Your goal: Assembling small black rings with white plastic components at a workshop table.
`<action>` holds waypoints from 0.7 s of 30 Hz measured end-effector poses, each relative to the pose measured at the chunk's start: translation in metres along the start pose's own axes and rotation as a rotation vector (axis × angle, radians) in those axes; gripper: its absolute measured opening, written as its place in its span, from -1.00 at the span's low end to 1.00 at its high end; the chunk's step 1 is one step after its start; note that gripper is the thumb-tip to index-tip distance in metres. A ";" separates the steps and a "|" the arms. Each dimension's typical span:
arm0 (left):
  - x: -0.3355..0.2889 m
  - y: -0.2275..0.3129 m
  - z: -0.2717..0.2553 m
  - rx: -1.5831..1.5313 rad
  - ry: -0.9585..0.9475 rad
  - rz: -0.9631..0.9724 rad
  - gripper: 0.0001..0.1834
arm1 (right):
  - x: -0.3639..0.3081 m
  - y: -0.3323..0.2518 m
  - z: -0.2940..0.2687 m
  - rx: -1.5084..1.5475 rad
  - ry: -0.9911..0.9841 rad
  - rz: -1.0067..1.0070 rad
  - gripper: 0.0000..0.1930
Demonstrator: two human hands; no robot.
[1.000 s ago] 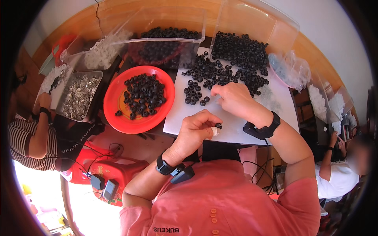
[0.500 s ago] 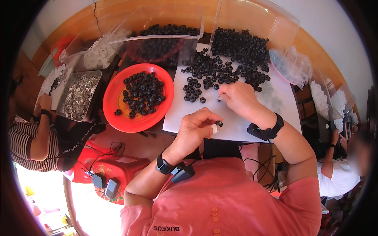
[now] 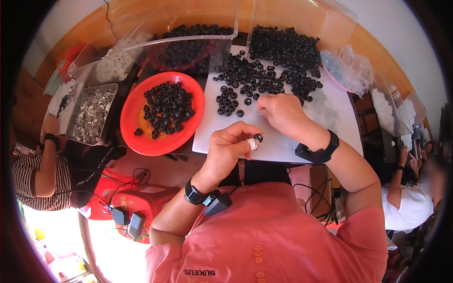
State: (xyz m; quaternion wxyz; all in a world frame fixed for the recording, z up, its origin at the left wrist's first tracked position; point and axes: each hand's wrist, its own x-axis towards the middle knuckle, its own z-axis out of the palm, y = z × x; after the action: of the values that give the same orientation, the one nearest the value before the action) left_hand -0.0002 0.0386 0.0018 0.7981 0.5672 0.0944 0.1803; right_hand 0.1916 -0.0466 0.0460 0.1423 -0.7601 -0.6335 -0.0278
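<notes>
Between the thumb and index finger of my left hand (image 3: 225, 146) is a small round black part (image 3: 258, 137) with a hole in it, held just above the near edge of the white board (image 3: 207, 137). White tape (image 3: 253, 144) wraps that thumb's tip. My right hand (image 3: 289, 115) hovers over the board further away, its fingers pinched together; whatever they hold, if anything, is hidden. Just left of these fingertips lie loose black parts (image 3: 228, 101), rounded with holes, and a larger heap (image 3: 255, 75) spreads behind. Both my wrists wear black bands.
A red plate (image 3: 130, 118) with black parts stands left of the board. Beyond it are clear plastic bins (image 3: 198, 42) of black parts. A metal tray (image 3: 114, 89) holds small shiny pieces. A bagged pink basin (image 3: 349, 87) sits right. Co-workers' arms (image 3: 47, 165) show at both sides.
My right hand has shifted slightly away over the board, toward the loose black parts. My left hand keeps its black part, now turned so that its hole shows. The view has shifted slightly.
</notes>
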 end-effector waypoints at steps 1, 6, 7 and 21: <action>0.000 0.000 0.000 0.010 0.004 -0.014 -0.77 | -0.002 -0.002 -0.002 -0.015 -0.012 0.039 -0.94; 0.001 -0.001 0.000 -0.009 0.012 -0.003 -0.75 | -0.004 -0.007 -0.004 -0.133 -0.038 0.090 -0.93; 0.000 -0.001 0.000 -0.010 0.018 0.019 -0.74 | -0.004 -0.008 -0.003 -0.130 -0.052 0.064 -0.92; 0.002 0.005 0.006 -0.045 0.048 -0.043 -0.77 | -0.054 -0.038 -0.024 0.822 0.191 0.143 -0.90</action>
State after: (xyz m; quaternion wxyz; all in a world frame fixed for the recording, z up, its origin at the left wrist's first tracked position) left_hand 0.0031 0.0362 0.0087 0.8118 0.5426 0.1215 0.1785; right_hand 0.1478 -0.0987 0.0636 0.4930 -0.6762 -0.5213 0.1667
